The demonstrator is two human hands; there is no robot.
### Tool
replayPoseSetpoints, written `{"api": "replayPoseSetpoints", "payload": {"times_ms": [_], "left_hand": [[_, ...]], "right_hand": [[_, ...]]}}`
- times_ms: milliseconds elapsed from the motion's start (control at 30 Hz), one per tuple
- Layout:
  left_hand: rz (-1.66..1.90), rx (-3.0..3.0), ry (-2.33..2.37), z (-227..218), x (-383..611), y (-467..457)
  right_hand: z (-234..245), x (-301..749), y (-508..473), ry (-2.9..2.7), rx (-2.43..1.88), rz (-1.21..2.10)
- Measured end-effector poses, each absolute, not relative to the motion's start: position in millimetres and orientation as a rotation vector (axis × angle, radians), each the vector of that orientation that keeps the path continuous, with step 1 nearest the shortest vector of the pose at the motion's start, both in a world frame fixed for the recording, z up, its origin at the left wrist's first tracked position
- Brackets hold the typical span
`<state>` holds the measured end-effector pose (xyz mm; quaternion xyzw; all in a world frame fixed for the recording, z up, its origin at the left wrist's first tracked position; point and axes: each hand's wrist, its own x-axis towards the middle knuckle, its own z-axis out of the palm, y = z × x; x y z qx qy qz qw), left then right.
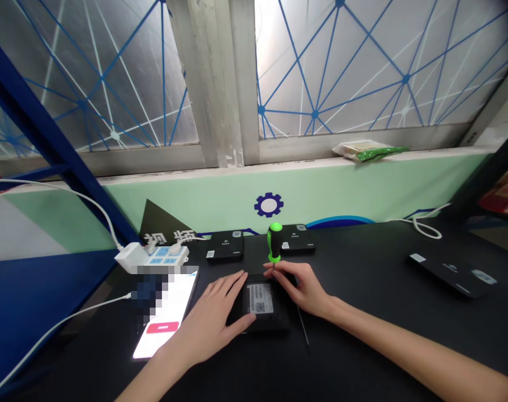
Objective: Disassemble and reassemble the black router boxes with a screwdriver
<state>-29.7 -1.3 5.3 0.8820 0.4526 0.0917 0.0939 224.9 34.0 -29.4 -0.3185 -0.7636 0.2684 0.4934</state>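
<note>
A black box-shaped device (279,321) lies on the dark table with a white printed label (261,298) facing up. My left hand (214,312) rests on its left side, fingers stretched out and thumb at the label's lower edge. Above the device's far edge, a screwdriver (274,243) with a black and bright green handle stands nearly upright. Low on its shaft, the fingertips of my right hand (302,285) are pinched together; the screwdriver's tip is hidden. Beside the device on the right lies a thin dark metal rod (303,326), partly under my right hand.
Two similar black boxes (225,245) (299,239) sit by the wall, another black box (449,273) at the right. Left of my hand are a lit phone (170,312) and a power strip (166,257) with white cables. A green packet (365,149) lies on the windowsill.
</note>
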Motion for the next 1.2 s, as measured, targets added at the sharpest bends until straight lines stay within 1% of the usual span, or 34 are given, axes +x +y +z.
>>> {"api": "replayPoseSetpoints", "payload": {"times_ms": [300,1200], "left_hand": [[0.300,2.633,1.328,2.2,-31.9,-0.6],[0.271,2.618,1.349,5.8,-29.4,-1.6]], "right_hand": [[-33.1,223.5,37.8,-1.785,-0.829,0.637],[-29.8,225.0,34.4,-1.835,-0.788,0.634]]}}
